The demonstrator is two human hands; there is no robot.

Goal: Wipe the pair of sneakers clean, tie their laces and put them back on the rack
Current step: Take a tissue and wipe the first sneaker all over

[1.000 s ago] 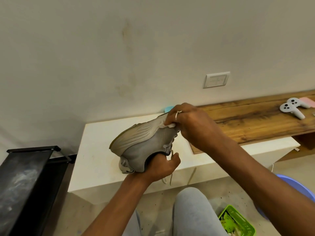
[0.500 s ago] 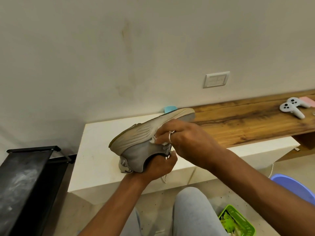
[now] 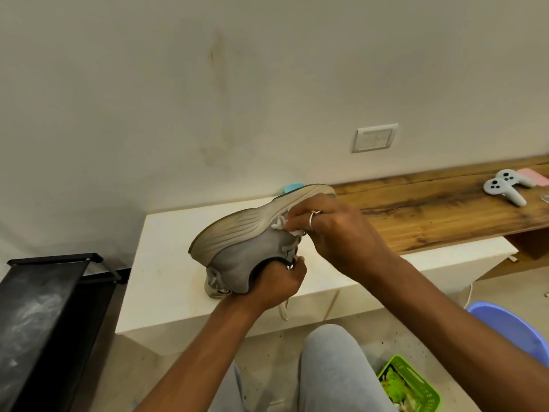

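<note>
Grey and turned upside down, the sneaker (image 3: 252, 242) is held up over the white bench (image 3: 166, 281), with its sole on top. The left hand (image 3: 276, 281) grips the shoe at its opening, with its fingers curled round the edge. The right hand (image 3: 335, 233) pinches a small white cloth (image 3: 297, 232) and presses it on the side of the shoe, just under the sole. A lace (image 3: 283, 307) hangs down below the left hand. The black rack (image 3: 38, 307) stands to the left. A green basket (image 3: 416, 382) and a purple tub (image 3: 511, 328) sit on the floor.
</note>
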